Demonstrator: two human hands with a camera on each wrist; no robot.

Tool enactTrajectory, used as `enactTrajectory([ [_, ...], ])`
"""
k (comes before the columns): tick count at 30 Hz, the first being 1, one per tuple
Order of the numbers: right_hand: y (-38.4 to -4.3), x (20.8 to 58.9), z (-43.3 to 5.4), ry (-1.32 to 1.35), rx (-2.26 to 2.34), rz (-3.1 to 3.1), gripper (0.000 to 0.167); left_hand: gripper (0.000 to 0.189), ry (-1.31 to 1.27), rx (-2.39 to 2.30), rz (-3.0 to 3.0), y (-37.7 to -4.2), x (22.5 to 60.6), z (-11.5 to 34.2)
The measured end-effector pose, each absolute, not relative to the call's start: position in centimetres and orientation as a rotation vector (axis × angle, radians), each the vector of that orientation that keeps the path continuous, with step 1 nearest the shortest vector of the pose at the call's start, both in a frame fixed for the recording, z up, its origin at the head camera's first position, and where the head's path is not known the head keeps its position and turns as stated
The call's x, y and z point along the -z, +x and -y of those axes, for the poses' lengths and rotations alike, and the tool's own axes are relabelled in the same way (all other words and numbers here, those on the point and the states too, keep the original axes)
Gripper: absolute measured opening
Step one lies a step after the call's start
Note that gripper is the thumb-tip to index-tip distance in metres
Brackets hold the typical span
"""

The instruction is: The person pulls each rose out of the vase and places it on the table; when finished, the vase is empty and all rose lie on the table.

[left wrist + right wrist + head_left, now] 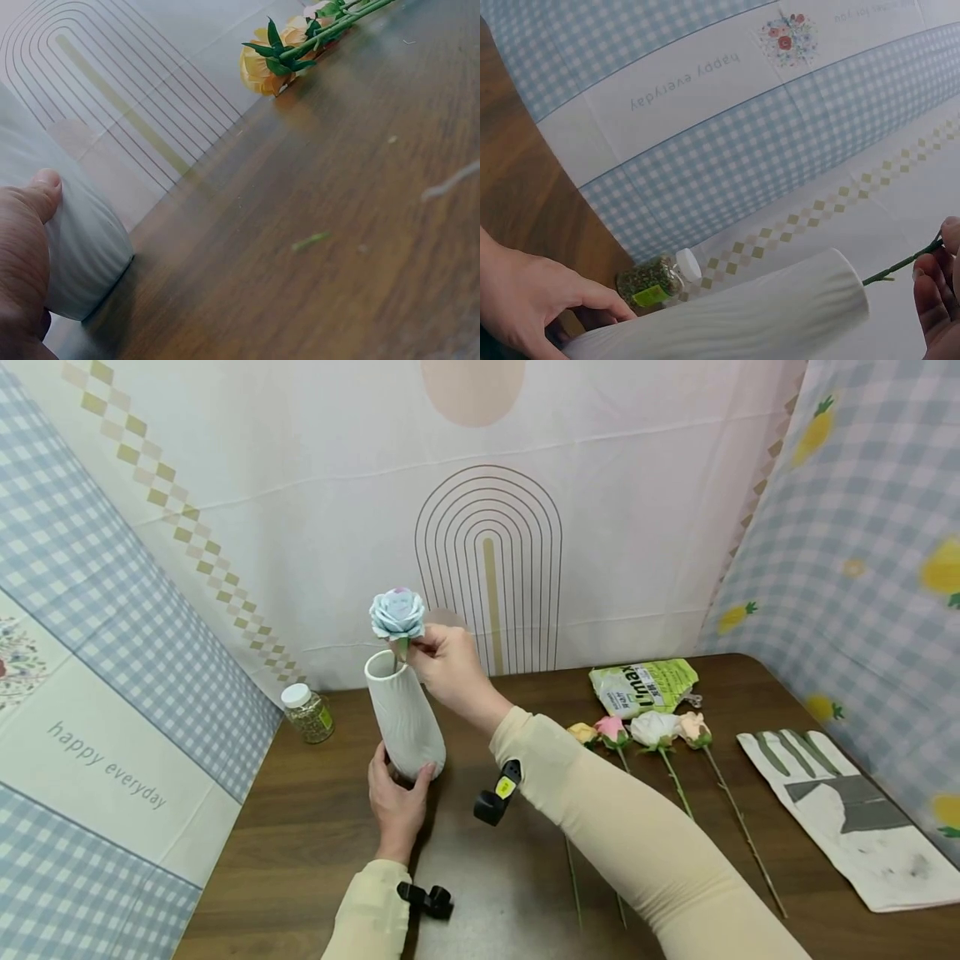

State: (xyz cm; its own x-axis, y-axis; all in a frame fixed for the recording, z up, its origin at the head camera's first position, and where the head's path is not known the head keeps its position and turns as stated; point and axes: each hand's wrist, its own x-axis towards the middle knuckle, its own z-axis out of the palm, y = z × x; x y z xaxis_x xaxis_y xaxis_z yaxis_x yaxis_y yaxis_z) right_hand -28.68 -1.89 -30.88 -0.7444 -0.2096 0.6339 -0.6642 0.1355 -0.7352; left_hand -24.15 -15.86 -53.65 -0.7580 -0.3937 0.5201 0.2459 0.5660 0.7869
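Observation:
A tall white vase (406, 718) with a wavy surface stands on the wooden table. Low down, my left hand (397, 802) grips it, thumb on one side and fingers round the other; the left wrist view shows the thumb (46, 187) against its side. Above the mouth, my right hand (447, 662) pinches the stem of a pale blue rose (397, 613) just under the bloom. The green stem (900, 266) runs down into the vase opening in the right wrist view; its lower end is hidden inside.
Left of the vase is a white-capped jar (311, 714) of dried bits. To the right lie yellow, pink (612, 729), white (655, 728) and peach roses (694, 728), a green packet (645, 687) and a work glove (847, 818). Fabric walls (322, 527) enclose the table.

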Motion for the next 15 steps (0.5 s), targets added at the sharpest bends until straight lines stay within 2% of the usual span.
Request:
enactTrajectory([
  [15,-29.1,30.5,-2.6,0.767,-1.999,1.797,0.023,0.081,0.134,1.262,2.106,-24.1,53.7,15.7],
])
